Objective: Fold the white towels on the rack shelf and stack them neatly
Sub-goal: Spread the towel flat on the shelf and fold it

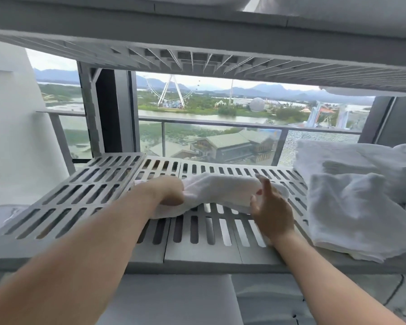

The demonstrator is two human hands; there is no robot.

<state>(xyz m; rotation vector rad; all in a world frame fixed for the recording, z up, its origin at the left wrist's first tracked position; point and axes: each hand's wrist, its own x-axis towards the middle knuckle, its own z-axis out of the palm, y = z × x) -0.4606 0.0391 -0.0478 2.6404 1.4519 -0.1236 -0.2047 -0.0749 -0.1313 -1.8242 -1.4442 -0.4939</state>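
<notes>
Head view: the left hand has its fingers curled into the white towel, tips buried in cloth. The right hand holds its fingers straight and loosely spread at the towel's right end. The towel lies bunched between both hands on the slotted rack shelf. Just right of the right hand, a loose towel pile is cut off by the frame edge.

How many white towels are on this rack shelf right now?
3 I can tell apart: the middle towel, the folded towel at the front right, and the crumpled heap behind it, which may hide more.
</notes>
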